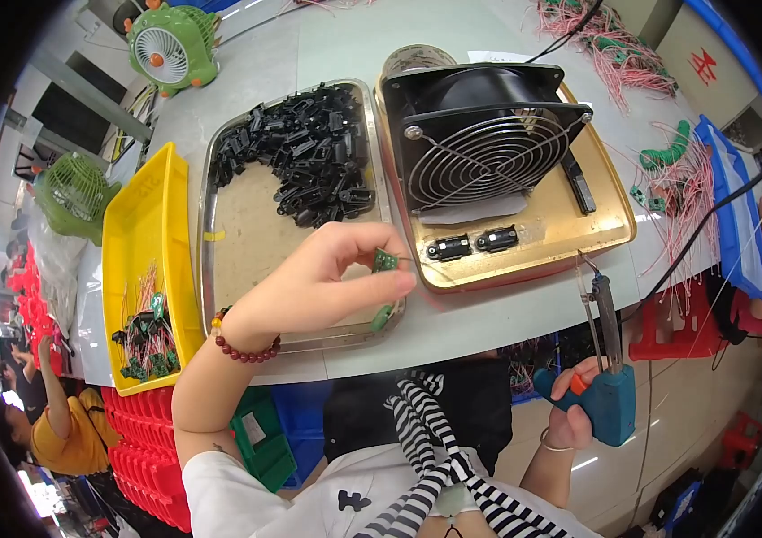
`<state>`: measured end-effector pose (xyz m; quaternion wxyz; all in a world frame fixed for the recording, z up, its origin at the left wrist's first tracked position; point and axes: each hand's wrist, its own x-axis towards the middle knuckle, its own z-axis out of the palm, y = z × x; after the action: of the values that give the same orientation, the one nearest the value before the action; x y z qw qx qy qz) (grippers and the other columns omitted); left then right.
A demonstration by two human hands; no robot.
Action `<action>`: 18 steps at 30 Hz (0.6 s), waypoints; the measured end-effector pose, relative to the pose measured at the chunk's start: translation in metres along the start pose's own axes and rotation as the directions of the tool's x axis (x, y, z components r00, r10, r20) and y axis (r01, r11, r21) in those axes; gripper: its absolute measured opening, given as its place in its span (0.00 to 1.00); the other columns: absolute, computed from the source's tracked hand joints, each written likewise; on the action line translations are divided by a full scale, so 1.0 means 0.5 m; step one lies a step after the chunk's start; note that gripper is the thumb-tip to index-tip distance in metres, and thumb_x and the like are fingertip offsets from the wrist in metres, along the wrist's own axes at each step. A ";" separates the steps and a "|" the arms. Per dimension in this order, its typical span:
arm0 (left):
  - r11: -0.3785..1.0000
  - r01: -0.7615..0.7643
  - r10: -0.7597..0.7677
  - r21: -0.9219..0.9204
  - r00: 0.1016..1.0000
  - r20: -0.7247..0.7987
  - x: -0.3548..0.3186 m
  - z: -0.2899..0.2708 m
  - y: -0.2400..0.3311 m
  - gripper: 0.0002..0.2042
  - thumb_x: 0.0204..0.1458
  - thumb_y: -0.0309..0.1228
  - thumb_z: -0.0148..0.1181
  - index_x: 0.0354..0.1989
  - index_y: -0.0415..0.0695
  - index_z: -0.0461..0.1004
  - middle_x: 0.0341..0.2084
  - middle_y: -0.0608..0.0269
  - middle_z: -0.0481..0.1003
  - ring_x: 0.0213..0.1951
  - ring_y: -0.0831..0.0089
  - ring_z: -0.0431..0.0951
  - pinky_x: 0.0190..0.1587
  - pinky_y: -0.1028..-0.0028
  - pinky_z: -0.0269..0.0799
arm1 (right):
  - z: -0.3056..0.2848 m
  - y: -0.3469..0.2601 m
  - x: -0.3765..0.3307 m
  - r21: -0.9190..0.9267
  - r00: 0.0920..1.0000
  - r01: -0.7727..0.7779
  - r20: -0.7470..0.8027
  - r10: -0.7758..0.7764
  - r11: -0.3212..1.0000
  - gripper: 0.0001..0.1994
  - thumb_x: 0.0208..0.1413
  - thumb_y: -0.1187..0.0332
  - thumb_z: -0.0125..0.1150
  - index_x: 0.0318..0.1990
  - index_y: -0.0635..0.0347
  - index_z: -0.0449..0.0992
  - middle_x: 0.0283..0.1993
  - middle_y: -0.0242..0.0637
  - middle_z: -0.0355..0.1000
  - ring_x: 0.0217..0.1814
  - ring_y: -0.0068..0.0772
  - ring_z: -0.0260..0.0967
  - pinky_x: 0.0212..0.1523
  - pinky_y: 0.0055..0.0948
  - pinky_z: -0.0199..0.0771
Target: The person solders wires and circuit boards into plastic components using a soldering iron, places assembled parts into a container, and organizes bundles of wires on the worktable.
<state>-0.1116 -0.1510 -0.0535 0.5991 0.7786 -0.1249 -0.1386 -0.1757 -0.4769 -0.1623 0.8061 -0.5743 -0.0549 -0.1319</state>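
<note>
My left hand [331, 273], with a beaded bracelet on its wrist, pinches a small green circuit board [384, 261] between thumb and fingers. It hovers over the near right corner of a steel tray [235, 260]. A rounded green piece [382, 316] shows just below the hand; whether it hangs from the board I cannot tell. My right hand [573, 403] is wrapped round a teal soldering gun [612, 403] with an orange trigger, its tip pointing up near the table's edge. Two black plastic housings [448, 248] lie side by side on a gold tray [538, 274].
A black fan [488, 161] with a wire guard stands in the gold tray. Black plastic parts [309, 152] heap in the steel tray. A yellow bin [182, 269] holds wired boards. Pink-wired boards [677, 193] lie at right, with a black cable [713, 211] nearby. Green fans [170, 45] stand at left.
</note>
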 end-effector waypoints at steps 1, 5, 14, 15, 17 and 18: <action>0.980 -0.005 0.008 -0.197 1.000 0.014 0.006 0.005 0.002 0.08 0.57 0.29 0.58 0.30 0.36 0.71 0.26 0.70 0.71 0.32 0.84 0.67 0.37 0.80 0.65 | 0.003 -0.003 0.001 -0.015 1.000 -0.014 -0.017 0.014 1.000 0.27 0.37 0.58 0.68 0.42 0.67 0.66 0.42 0.43 0.64 0.21 0.31 0.65 0.23 0.25 0.63; 0.969 0.078 -0.057 -0.235 0.994 0.095 0.017 0.010 -0.006 0.09 0.59 0.30 0.55 0.31 0.36 0.71 0.27 0.68 0.72 0.33 0.85 0.68 0.36 0.81 0.65 | 0.006 -0.004 0.000 0.001 1.000 0.015 0.017 -0.015 1.000 0.26 0.38 0.58 0.67 0.42 0.66 0.66 0.41 0.43 0.64 0.21 0.31 0.65 0.24 0.25 0.64; 0.984 -0.104 0.143 0.147 0.948 -0.285 0.035 0.037 -0.025 0.08 0.54 0.29 0.58 0.32 0.35 0.74 0.19 0.62 0.74 0.22 0.81 0.71 0.27 0.78 0.67 | 0.048 -0.030 -0.007 -0.088 0.999 -0.015 0.048 0.019 0.996 0.24 0.41 0.60 0.67 0.42 0.67 0.67 0.42 0.42 0.63 0.25 0.31 0.67 0.28 0.25 0.67; 0.958 -0.125 0.204 0.257 0.929 -0.308 0.034 0.039 -0.020 0.07 0.53 0.28 0.58 0.31 0.36 0.74 0.18 0.60 0.73 0.20 0.76 0.72 0.25 0.76 0.68 | 0.058 -0.031 -0.010 -0.087 0.997 -0.055 0.044 0.059 0.995 0.25 0.41 0.60 0.66 0.43 0.67 0.67 0.42 0.41 0.64 0.26 0.31 0.67 0.29 0.25 0.67; 0.922 -0.142 0.267 0.361 0.907 -0.325 0.033 0.043 -0.024 0.06 0.52 0.28 0.59 0.30 0.37 0.74 0.17 0.58 0.72 0.18 0.71 0.72 0.24 0.74 0.68 | 0.064 -0.023 -0.019 -0.125 0.996 -0.069 0.049 0.075 0.990 0.25 0.41 0.60 0.66 0.45 0.68 0.68 0.42 0.40 0.65 0.27 0.30 0.68 0.31 0.25 0.66; 0.844 -0.195 0.393 0.500 0.859 -0.328 0.035 0.047 -0.032 0.05 0.50 0.27 0.60 0.30 0.38 0.74 0.17 0.57 0.72 0.19 0.67 0.73 0.23 0.72 0.68 | 0.067 -0.023 -0.020 -0.131 0.996 -0.069 0.049 0.076 0.989 0.25 0.41 0.60 0.66 0.45 0.68 0.68 0.42 0.40 0.65 0.27 0.30 0.68 0.31 0.25 0.66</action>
<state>-0.1035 -0.1741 -0.0759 0.4292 0.8773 -0.1431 0.1601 -0.1862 -0.4475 -0.1429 0.7696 -0.6303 -0.0471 -0.0903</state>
